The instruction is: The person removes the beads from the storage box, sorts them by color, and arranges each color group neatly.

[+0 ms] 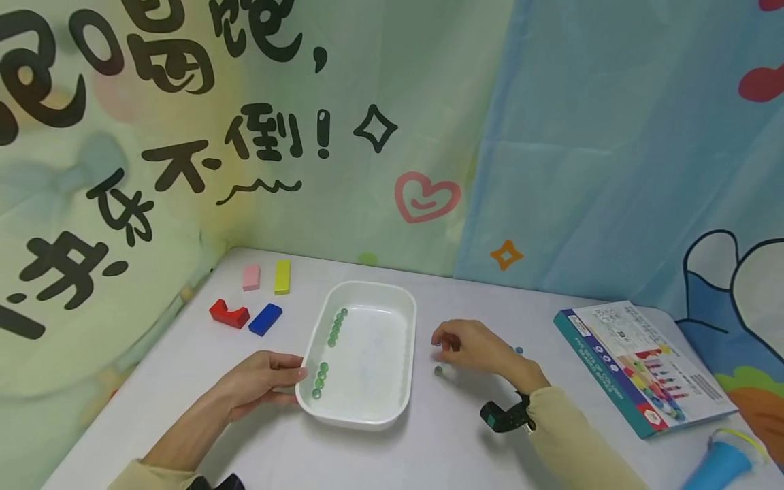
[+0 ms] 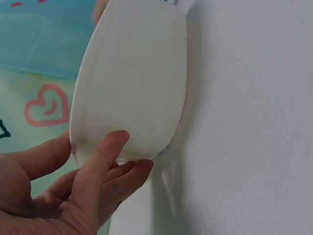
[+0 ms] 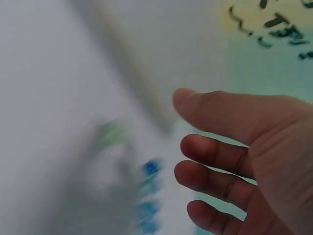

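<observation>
A white rectangular tray (image 1: 373,367) is at the middle, its left edge held by my left hand (image 1: 260,384). In the left wrist view, fingers (image 2: 115,142) lie against the tray's outer wall. Several green marbles (image 1: 322,367) line the tray's left side in two groups. To the tray's right, my right hand (image 1: 471,346) hovers over the table with loosely bent fingers and nothing between them. A loose green marble (image 1: 437,371) lies just below its fingertips. Several blue marbles (image 3: 150,167) show in a row beside the hand in the right wrist view; the forearm partly hides them in the head view.
Left of the tray lie a pink block (image 1: 251,278), a yellow block (image 1: 282,277), a red arched block (image 1: 229,314) and a blue block (image 1: 265,319). A boxed toy set (image 1: 643,367) lies at the right, with a blue cone-shaped object (image 1: 719,466) nearer me. A printed curtain (image 1: 392,136) hangs behind.
</observation>
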A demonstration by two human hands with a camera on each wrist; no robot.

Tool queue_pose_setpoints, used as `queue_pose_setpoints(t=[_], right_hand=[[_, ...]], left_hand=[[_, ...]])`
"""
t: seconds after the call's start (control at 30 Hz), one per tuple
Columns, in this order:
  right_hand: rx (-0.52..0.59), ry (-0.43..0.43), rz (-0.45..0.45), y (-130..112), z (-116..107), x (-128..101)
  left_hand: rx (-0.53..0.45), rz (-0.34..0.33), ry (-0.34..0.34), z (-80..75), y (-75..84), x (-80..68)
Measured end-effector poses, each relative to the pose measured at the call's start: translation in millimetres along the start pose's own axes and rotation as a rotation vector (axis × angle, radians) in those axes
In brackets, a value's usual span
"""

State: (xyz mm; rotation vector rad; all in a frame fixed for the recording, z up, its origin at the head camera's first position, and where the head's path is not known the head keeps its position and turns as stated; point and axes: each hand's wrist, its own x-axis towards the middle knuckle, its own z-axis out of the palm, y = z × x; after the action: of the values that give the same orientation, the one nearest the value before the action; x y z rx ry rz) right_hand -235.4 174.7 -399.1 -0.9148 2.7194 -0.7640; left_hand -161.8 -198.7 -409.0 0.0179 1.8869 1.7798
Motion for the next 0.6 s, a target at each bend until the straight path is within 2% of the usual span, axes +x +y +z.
queue_pose_setpoints(t=[0.13, 0.23, 0.43, 0.6], right_hand=[[-0.028, -0.014, -0.023, -32.2, -15.4, 24.7], [-0.033, -0.059, -0.057, -59.6, -13.9, 50.1], [-0.020, -0.188, -0.158, -102.9, 18.3, 97.4], [-0.091, -0.307, -0.098, -115.6, 50.7, 113.3]], left_hand=[[0.001, 0.006, -0.004, 0.3, -0.6, 1.3], [0.013, 0.007, -0.003, -1.6, -2.3, 0.3], [0.029, 0.010, -0.007, -7.2, -4.3, -2.3], [0.013, 0.029, -0.037, -3.5, -4.5, 1.4]])
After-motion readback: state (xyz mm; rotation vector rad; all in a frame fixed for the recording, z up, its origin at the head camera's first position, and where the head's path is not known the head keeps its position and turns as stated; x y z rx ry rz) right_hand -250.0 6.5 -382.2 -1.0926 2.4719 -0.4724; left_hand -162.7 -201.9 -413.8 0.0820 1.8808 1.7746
